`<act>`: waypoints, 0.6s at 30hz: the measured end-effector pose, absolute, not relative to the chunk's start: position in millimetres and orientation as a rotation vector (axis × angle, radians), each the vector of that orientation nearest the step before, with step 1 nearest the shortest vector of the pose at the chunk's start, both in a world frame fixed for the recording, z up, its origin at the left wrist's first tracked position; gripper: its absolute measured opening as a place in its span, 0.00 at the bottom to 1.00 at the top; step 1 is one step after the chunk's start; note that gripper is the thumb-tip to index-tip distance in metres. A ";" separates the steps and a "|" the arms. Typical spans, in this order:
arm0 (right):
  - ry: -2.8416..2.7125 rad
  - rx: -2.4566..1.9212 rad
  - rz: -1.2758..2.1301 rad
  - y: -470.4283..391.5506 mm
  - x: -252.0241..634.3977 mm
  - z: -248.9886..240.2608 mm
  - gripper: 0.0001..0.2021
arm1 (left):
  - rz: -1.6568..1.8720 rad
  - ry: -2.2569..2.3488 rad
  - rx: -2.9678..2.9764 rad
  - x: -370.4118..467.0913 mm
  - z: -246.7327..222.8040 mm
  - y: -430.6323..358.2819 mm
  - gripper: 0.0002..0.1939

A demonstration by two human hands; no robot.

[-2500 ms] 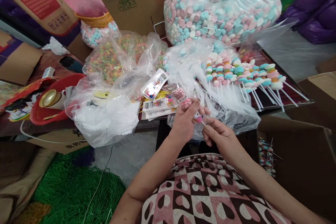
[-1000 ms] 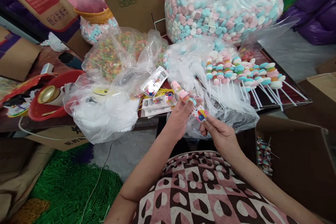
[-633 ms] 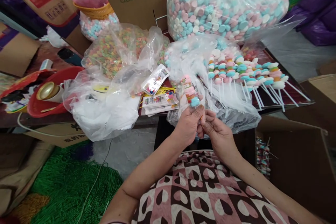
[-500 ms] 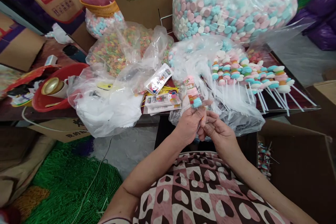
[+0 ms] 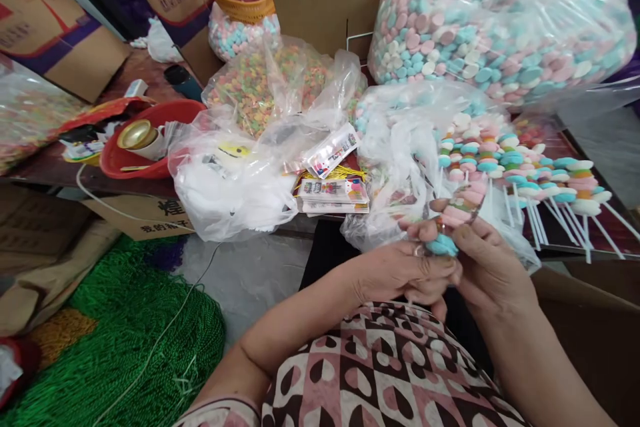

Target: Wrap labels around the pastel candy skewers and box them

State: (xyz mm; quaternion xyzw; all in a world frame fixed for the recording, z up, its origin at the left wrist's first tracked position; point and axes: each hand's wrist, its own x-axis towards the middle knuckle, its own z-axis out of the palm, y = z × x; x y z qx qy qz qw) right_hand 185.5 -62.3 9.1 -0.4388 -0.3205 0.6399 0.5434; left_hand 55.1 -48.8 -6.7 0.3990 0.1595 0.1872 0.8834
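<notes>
Between my hands is a marshmallow skewer with pink and blue pieces, under what looks like clear wrapping. My left hand, with a ring on one finger, is closed round its lower end below the blue piece. Its stick is mostly hidden by the fingers. Wrapped along the skewer's right side is my right hand, thumb against the candy. Just beyond lie rows of unwrapped marshmallow skewers with white sticks. A stack of printed cards with yellow ties rests to the left of the hands.
A large bag of marshmallows stands at the back right. Left of it sits a bag of gummy candy, then a white plastic bag and a red basin. Green cord is heaped on the floor.
Both hands have moved right with the skewer, which now leans to the upper right. My right hand has come up from below onto the candy's side. The camera view has shifted left.
</notes>
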 end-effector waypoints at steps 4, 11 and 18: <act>-0.787 -1.075 1.081 -53.4 167.4 -3.5 0.11 | 0.810 0.984 1.363 42.9 -4.2 -39.2 0.14; -1.061 -1.049 1.393 -42.7 183.2 10.4 0.16 | 0.568 0.497 0.997 25.7 -15.8 -32.0 0.23; -0.961 -1.069 1.209 -13.5 152.1 4.5 0.11 | 0.922 1.195 1.443 12.1 -16.5 -24.9 0.11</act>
